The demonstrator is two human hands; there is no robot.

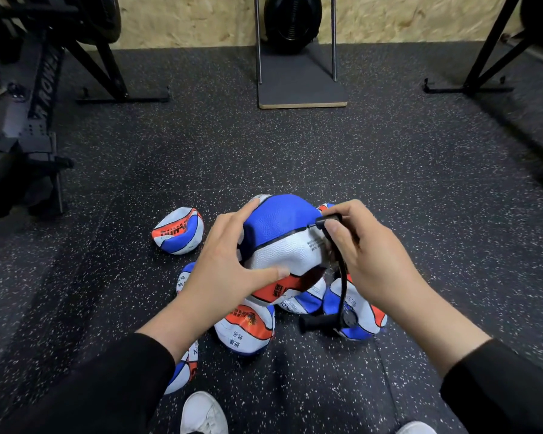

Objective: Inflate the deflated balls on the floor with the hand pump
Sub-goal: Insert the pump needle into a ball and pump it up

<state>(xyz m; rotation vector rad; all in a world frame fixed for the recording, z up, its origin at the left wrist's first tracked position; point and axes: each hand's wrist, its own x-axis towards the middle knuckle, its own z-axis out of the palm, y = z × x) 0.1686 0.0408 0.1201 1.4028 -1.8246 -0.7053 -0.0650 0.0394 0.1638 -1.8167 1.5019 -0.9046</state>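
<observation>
From the head view, the left hand (229, 264) spreads over the near side of a blue, white and orange pebbled rubber ball (282, 242), fingers curved on the blue panel and thumb laid along the white one, gripping it off the floor; this looks like a brace, so the ball cannot roll or fold away while the valve is worked. The right hand (370, 255) pinches the black needle fitting (326, 221) at the end of a thin black hose (342, 283), its tip held against the seam between the blue and white panels, probably at the valve, though the hole itself is too small to see. The hose hangs down to the black hand pump (323, 322), which lies untouched across the deflated balls below, so pumping seems not yet begun. The held ball is dented and slack along its lower orange panel. Several matching flattened balls crowd the dark speckled rubber floor (295, 158) beneath, and one crumpled ball (177, 231) sits apart to the left.
</observation>
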